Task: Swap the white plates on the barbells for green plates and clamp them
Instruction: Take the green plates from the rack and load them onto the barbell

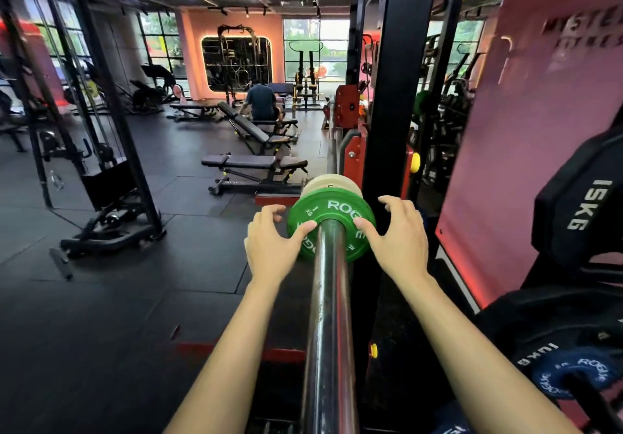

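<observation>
A: On the left of the gym floor a cable machine [111, 180] is standing idle and adjustable benches [256, 163] are lining the middle ground, where a seated person [261, 101] is facing away. What could be going wrong at the bar?

B: The green plate [332, 207] is sitting on the barbell sleeve [328, 315] with no clamp on it yet, and none is showing anywhere in view. Judging from that, the plate could be sliding back along the smooth steel toward the camera if the hands are letting go early. A white plate [328, 181] is also remaining on the sleeve just behind the green one, touching or nearly so, which suggests the swap is not finished here.

A: And the hands?

B: The left hand [273, 244] is gripping the plate's left edge, thumb pressing its face beside the sleeve, fingers curling over the rim. Moving right, the right hand [394, 234] is mirroring it on the right edge, thumb on the face, fingers hooking the rim. The plate is lying squarely between both palms. Farther right, a black rack upright [394, 96] is rising, and black 15 kg plates [583, 211] are hanging beside the pink wall [539, 130].
</observation>
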